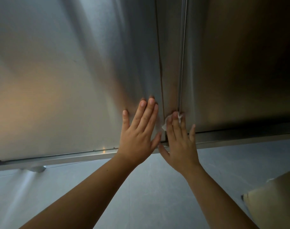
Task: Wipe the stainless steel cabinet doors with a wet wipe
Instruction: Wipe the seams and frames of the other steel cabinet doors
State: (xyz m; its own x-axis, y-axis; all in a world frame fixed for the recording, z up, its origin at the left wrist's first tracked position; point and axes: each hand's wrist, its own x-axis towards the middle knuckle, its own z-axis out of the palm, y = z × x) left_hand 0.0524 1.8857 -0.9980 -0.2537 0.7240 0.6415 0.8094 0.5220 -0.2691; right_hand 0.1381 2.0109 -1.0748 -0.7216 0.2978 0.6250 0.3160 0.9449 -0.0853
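Two brushed steel cabinet doors fill the upper view: the left door [61, 76] and the right door [231, 71], with a narrow seam between them. My left hand [139, 129] lies flat on the left door near its lower right corner, fingers spread, holding nothing. My right hand [179, 139] presses a white wet wipe [165, 123] against the lower end of the seam and the right door's edge. Most of the wipe is hidden under my fingers.
A steel bottom rail [58, 157] runs under the doors. Below it is a grey floor [141, 187]. A beige cardboard-like object [276, 200] sits at the lower right. A small metal cabinet foot [36, 168] shows at the lower left.
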